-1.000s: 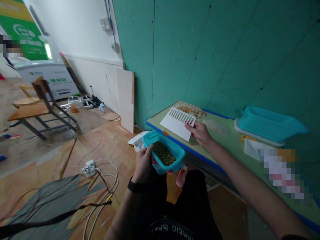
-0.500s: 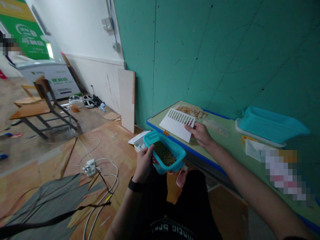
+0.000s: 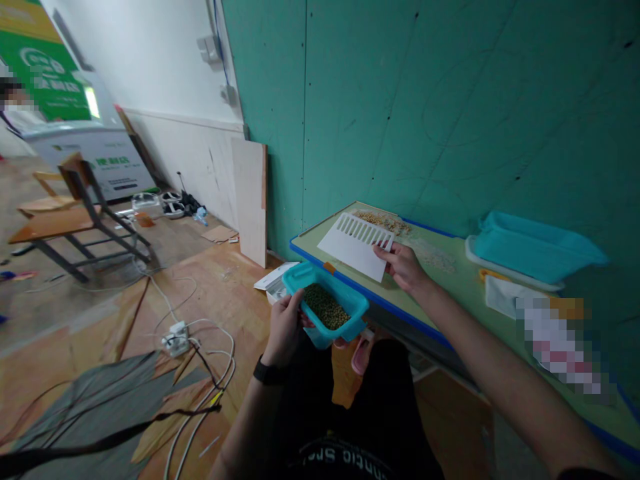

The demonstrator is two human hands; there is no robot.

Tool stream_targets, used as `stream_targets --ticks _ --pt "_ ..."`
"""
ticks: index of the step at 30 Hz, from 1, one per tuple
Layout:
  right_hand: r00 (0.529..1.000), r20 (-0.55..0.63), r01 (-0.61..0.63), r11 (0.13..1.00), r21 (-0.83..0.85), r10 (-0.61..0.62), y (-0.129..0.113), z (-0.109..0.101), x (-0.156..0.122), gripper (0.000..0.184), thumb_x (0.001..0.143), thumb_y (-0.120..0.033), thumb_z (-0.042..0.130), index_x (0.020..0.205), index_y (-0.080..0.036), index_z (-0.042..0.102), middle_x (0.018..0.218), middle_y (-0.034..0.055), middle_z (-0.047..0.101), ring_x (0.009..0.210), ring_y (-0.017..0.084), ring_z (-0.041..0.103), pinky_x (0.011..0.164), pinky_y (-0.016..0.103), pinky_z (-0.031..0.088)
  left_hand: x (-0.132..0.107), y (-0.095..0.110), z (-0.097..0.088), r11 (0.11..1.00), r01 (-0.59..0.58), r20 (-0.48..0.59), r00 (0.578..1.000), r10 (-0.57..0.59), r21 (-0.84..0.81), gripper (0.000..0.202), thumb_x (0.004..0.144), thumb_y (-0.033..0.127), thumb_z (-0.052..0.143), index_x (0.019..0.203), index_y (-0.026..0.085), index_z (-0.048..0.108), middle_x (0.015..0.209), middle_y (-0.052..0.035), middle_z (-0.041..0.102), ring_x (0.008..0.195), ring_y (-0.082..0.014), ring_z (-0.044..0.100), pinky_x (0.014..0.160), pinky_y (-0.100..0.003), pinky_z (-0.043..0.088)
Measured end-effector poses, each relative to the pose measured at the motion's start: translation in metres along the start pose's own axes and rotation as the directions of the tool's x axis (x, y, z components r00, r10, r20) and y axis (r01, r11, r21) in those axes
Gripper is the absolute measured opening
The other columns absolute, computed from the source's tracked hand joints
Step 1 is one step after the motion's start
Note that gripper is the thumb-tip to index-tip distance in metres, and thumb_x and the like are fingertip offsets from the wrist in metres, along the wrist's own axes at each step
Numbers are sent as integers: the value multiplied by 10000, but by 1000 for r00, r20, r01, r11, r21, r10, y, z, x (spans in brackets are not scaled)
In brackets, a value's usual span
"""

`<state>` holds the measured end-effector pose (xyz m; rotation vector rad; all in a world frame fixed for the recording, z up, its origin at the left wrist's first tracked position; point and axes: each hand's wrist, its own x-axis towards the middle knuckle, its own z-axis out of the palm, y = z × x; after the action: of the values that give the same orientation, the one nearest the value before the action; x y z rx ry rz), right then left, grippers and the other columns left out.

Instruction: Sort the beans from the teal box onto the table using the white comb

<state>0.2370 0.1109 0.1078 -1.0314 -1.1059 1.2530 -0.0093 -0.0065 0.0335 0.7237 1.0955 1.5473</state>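
Observation:
My left hand (image 3: 286, 325) grips the near left side of a small turquoise plastic basin (image 3: 356, 300), thumb over the rim. Green beans (image 3: 325, 307), perhaps mung beans, lie in it, with paler ones toward the right end. The basin is held over my lap, in front of the table edge. In my right hand (image 3: 404, 265) is a flat white slotted scraper (image 3: 345, 250), pinched at its right side. Its row of long slots points toward the wall, above the table (image 3: 320, 245). Behind it, yellowish beans (image 3: 383, 220) are spread on the table, with a pale grain patch (image 3: 435, 255) to their right.
A larger turquoise tub (image 3: 540, 247) on a white tray stands at the table's right, near a white bag-like item (image 3: 503, 297). The green wall (image 3: 350, 100) borders the table. Cables and a power strip (image 3: 177, 339) lie on the floor left; a wooden chair (image 3: 60, 220) stands beyond.
The view has shifted slightly, so the whole scene sits a little further left. The scraper is turned slightly; both hands keep their holds.

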Motion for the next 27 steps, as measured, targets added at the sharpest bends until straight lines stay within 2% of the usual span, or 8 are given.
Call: stream_targets --ticks 7,14,19,27 --pt "994 -100 -40 999 -23 38 4 -12 14 380 532 -323 931 794 -172 700 727 19 739 649 185 674 619 296 532 -21 -4 3 1000 15 -21 1000 -16 -4 479 701 597 807 575 202 567 421 34 549 353 -123 513 383 -229 411" --pt "994 -72 -90 996 -30 87 2 -11 11 286 586 -250 901 786 -163 716 752 29 749 655 179 672 627 289 530 -35 -2 9 998 53 -18 998 -53 22 439 719 559 796 557 230 554 425 30 543 368 -140 512 399 -250 413" --pt "993 -64 -97 995 -25 96 -1 -9 7 263 594 -235 895 778 -159 722 751 34 751 659 175 669 631 281 523 -37 -3 8 997 52 -23 998 -51 49 412 747 540 772 569 236 559 434 25 551 372 -148 510 396 -256 395" --pt "995 -33 -100 995 -21 99 0 -8 5 285 578 -259 901 780 -163 724 747 35 752 660 174 665 631 278 520 -30 -13 5 998 56 -7 998 -56 3 441 745 568 774 570 232 548 429 40 533 352 -128 482 399 -250 405"
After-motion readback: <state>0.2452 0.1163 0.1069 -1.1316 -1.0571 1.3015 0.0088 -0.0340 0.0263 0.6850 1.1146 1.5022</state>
